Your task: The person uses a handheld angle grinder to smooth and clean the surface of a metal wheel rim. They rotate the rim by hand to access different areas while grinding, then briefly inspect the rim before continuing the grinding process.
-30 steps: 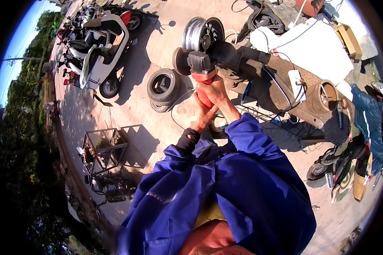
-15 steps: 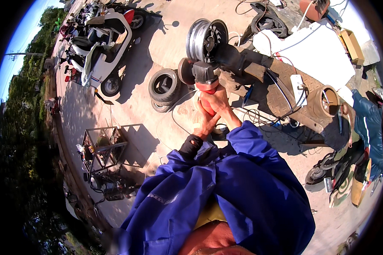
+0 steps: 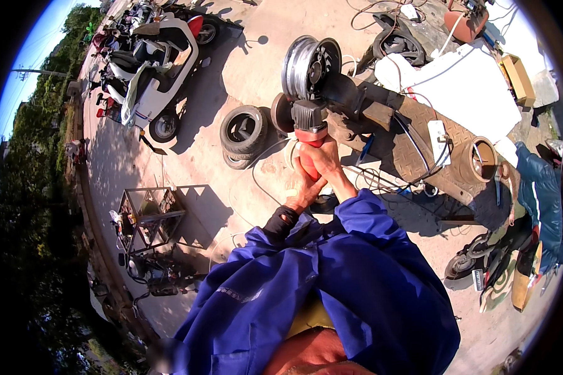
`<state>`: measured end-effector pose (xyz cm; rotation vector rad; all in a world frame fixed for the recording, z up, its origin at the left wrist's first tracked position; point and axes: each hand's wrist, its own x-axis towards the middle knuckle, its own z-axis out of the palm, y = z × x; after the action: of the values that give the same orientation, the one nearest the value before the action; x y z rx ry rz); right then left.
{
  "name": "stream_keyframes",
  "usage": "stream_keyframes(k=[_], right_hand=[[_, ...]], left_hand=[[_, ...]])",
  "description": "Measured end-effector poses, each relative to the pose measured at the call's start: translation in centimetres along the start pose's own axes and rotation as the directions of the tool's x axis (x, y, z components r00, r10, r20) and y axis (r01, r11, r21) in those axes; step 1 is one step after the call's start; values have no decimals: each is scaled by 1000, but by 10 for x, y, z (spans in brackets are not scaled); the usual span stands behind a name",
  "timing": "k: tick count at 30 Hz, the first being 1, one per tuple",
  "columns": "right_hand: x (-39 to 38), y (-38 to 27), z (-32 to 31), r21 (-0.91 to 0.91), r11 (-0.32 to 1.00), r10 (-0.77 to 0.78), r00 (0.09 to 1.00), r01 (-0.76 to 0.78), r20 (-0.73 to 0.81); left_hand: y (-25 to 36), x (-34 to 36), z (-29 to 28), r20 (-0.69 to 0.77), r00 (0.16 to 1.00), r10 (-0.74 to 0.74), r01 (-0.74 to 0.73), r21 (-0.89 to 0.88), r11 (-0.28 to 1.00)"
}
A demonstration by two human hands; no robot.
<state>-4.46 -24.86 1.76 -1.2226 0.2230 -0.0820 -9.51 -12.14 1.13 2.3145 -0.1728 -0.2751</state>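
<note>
Both of my hands are closed around the red body of an angle grinder (image 3: pixel 309 117) with a grey head. My right hand (image 3: pixel 326 159) grips it nearer the head, and my left hand (image 3: pixel 300 189) wraps it lower down. The grinder's round disc (image 3: pixel 282 113) stands on edge at the left of the head. Just beyond it is a silver wheel rim (image 3: pixel 299 67) with a dark hub, next to a dark cylindrical part (image 3: pixel 341 87) at the bench's end. Whether the disc touches the rim, I cannot tell.
A rusty steel bench (image 3: pixel 413 128) runs to the right, bearing a short pipe section (image 3: pixel 464 161) and cables. Two stacked tyres (image 3: pixel 243 132) lie left of the grinder, near a loose cord. Further left are a white scooter (image 3: pixel 159 94) and a metal frame (image 3: pixel 147 215).
The rim, tyres and bench sit slightly further right in the picture, and the grinder shifts a little right and down with them. Both hands keep their hold on the grinder.
</note>
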Motion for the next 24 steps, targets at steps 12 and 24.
stream_keyframes(k=[12, 24], right_hand=[[24, -54, 20, 98, 995, -14, 1000, 15, -8], [20, -141, -17, 434, 884, -117, 980, 176, -160]], left_hand=[[58, 25, -56, 1, 999, 54, -53, 96, 994], [62, 33, -106, 106, 933, 344, -287, -360, 888]])
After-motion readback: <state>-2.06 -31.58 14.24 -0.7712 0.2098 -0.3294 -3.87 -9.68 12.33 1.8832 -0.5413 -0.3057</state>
